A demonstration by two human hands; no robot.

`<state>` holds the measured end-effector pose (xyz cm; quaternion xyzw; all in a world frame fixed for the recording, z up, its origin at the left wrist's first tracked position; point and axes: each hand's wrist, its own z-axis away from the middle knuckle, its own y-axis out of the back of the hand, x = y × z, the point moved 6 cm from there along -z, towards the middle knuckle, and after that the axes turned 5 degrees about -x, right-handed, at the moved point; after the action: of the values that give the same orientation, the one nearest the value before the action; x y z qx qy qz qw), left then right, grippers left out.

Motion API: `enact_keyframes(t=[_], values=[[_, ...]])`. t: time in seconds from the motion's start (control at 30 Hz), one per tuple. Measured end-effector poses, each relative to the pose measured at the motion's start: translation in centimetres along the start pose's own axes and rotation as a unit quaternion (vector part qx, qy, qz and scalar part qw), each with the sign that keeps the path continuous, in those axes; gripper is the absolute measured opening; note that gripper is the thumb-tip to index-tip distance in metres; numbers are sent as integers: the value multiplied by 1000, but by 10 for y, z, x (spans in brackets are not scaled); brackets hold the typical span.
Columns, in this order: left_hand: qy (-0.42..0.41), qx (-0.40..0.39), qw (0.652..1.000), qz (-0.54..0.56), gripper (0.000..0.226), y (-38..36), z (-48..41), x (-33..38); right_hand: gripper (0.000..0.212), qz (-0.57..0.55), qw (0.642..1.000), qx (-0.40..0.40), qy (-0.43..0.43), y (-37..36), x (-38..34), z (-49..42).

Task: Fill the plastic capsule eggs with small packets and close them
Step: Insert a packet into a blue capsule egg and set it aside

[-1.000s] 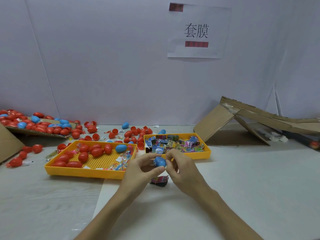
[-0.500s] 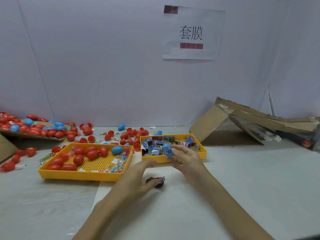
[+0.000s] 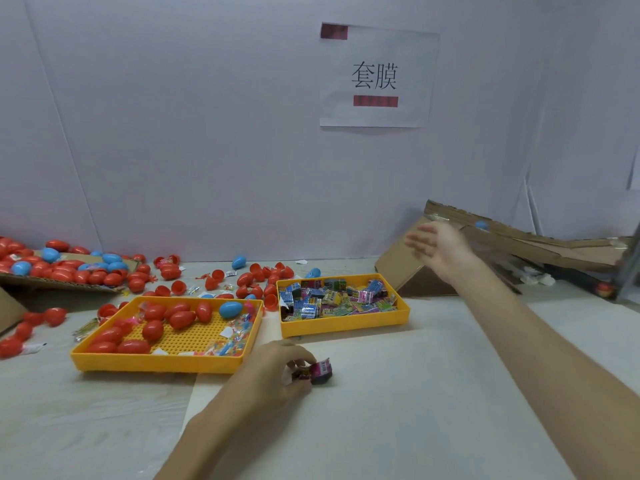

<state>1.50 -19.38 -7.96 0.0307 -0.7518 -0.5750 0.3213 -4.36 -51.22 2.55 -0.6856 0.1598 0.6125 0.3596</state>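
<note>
My left hand (image 3: pixel 273 370) pinches a small dark and pink packet (image 3: pixel 317 370) lying on the white table in front of the trays. My right hand (image 3: pixel 438 249) is stretched out to the right with its fingers spread and nothing in it. A blue capsule egg (image 3: pixel 482 224) is in the air just past that hand, over the cardboard box (image 3: pixel 540 244). The left yellow tray (image 3: pixel 156 360) holds red eggs, one blue egg (image 3: pixel 230 309) and small toys. The right yellow tray (image 3: pixel 346 325) is full of colourful packets (image 3: pixel 332 297).
Many red and blue eggs (image 3: pixel 69 268) lie on a cardboard sheet and the table at the back left. A collapsed cardboard flap (image 3: pixel 405 268) leans at the right. A paper sign (image 3: pixel 375 76) hangs on the grey wall.
My right hand carried the closed blue egg away to the right and let it fly toward the cardboard box. My left hand dropped to the table and took hold of the packet.
</note>
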Motion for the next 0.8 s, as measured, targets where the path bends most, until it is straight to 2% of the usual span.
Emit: enact_keyframes(t=[0.1, 0.2, 0.27, 0.33, 0.47, 0.8], values=[[2, 8, 1000, -1, 36, -1, 1, 1, 23, 113, 985, -111, 66, -34, 34, 35], [15, 43, 999, 16, 33, 3, 4, -4, 31, 218, 943, -229, 102, -63, 82, 74], [21, 63, 998, 18, 30, 5, 4, -5, 27, 299, 910, -260, 124, -77, 111, 90], [27, 79, 996, 26, 29, 6, 4, -5, 19, 351, 889, -266, 123, -85, 132, 101], [34, 99, 994, 35, 30, 5, 4, -4, 31, 415, 865, -239, 152, -88, 143, 109], [52, 125, 989, 60, 27, 3, 5, -3, 20, 408, 879, -215, 121, -85, 151, 109]])
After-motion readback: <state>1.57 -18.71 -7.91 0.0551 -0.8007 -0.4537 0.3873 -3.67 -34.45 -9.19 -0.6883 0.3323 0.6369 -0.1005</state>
